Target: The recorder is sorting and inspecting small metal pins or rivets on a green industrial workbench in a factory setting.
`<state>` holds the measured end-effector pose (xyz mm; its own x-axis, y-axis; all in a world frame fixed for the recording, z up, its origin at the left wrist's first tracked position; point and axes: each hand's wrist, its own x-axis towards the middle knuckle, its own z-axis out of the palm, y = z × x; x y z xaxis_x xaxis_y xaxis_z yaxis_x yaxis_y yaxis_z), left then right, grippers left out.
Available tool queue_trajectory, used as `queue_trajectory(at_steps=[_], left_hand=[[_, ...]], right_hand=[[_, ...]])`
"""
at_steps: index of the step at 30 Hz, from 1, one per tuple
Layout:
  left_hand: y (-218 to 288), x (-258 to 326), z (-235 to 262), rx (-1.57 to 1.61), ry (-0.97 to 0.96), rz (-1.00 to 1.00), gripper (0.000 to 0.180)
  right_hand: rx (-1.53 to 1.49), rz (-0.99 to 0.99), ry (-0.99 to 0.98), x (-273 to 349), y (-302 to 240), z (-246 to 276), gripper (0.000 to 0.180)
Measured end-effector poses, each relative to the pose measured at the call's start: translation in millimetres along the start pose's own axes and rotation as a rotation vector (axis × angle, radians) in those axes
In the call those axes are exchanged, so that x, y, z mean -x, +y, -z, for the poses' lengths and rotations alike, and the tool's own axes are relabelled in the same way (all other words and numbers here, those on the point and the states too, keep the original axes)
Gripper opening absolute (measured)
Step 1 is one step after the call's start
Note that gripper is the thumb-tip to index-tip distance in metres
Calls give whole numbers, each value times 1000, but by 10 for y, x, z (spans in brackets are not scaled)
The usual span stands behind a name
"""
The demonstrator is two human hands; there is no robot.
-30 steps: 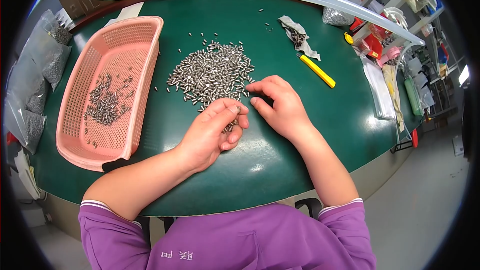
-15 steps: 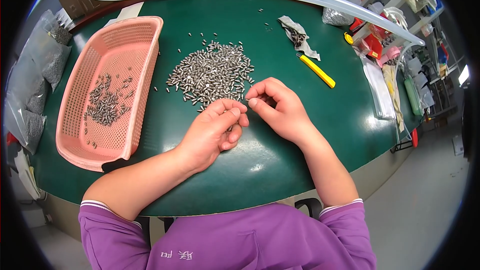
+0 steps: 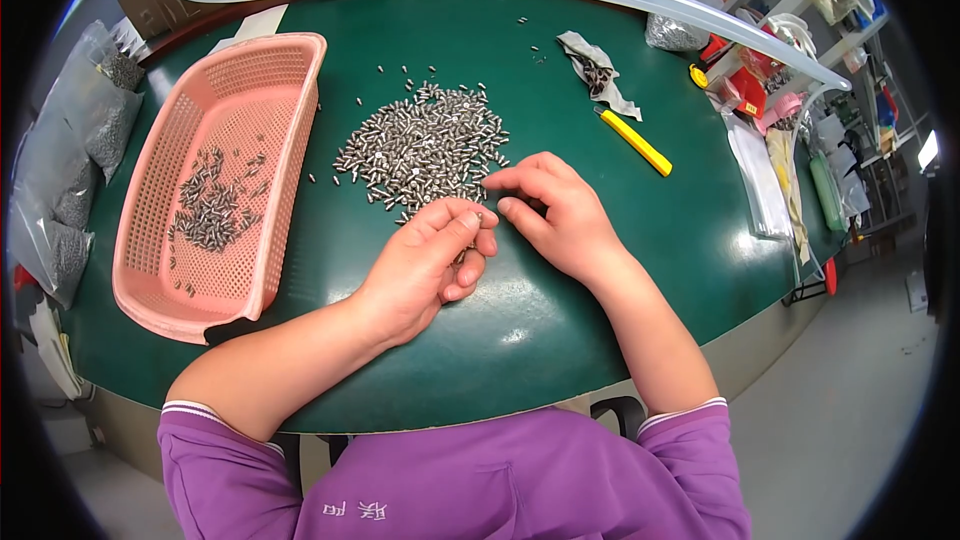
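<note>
On the green table, a big pile of small metal pins remained beside both pinching hands; only few pins lay in the pink basket. The left hand pinched pins, and the right hand had narrow fingers at the pile's edge.

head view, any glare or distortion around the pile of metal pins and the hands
Head view: sharp at centre, the pile of metal pins glinting; a small glare spot on the green table below the left hand and right hand; fisheye bends the table edge, with black corners.
</note>
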<state>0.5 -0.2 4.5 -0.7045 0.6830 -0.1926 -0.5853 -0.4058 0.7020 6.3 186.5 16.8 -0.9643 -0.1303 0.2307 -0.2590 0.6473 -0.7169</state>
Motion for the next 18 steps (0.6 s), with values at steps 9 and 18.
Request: queue_trajectory(at_steps=[9,18], left_hand=[[17,16,13,2,-10,11,20],[10,2,4,8,-16,2,18]], right_hand=[[239,124,-13,6,-20,-3,12],[278,227,-12,17,-33,-7,12]])
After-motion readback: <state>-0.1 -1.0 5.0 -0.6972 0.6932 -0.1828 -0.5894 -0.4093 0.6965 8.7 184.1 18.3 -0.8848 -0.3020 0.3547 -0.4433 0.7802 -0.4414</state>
